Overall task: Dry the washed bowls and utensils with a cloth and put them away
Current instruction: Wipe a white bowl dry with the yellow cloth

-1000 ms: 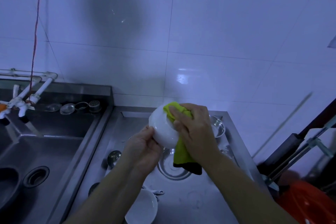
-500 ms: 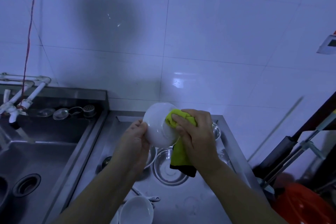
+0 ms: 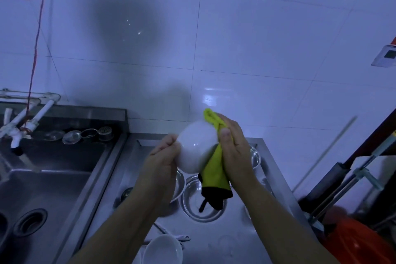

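A white bowl (image 3: 196, 149) is held in the air above the steel table (image 3: 231, 242), tilted with its outer wall turned toward the camera. It is gripped at its 9 o'clock edge by the left hand (image 3: 164, 156), whose fingers are curled closed on the rim. A yellow-green cloth (image 3: 214, 169) with a dark lower hem is pressed against the bowl's 3 o'clock side by the right hand (image 3: 234, 148), whose fingers are laid flat and close together over the fabric, thumb toward the bowl. The cloth's upper end sticks out at 12 o'clock of the bowl, and its hem hangs at 5 o'clock. Directly beneath, a steel bowl (image 3: 202, 202) rests on the table, with another steel bowl (image 3: 255, 157) partly hidden behind the right hand. A second white bowl (image 3: 164, 249) lies at 6 o'clock, near the lower edge. A sink basin (image 3: 42, 188) is seen at 9 o'clock of the table.
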A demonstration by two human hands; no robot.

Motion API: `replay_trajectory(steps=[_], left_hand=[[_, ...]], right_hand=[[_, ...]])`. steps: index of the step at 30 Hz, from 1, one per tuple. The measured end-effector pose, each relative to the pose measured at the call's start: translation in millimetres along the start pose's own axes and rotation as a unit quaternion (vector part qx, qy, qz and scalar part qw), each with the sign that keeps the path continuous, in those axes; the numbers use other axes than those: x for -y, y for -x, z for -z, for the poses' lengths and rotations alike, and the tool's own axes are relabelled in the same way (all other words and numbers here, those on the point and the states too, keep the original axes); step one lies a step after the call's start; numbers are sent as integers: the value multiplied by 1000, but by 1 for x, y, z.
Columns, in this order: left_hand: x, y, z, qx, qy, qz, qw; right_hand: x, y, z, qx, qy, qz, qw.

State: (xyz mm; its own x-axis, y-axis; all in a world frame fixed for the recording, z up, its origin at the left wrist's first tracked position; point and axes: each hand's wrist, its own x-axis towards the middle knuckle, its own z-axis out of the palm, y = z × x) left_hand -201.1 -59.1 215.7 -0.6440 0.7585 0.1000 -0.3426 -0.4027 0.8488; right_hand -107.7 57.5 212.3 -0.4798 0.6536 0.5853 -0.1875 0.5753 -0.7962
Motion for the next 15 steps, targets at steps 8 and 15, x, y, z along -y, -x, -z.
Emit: replay_trajectory(steps=[8, 15], left_hand=[[-17, -17, 12, 59, 4, 62, 996], [-41, -30, 15, 138, -178, 58, 973]], right_hand=[[-2, 7, 3, 6, -105, -39, 994], [2, 4, 11, 73, 141, 74, 985]])
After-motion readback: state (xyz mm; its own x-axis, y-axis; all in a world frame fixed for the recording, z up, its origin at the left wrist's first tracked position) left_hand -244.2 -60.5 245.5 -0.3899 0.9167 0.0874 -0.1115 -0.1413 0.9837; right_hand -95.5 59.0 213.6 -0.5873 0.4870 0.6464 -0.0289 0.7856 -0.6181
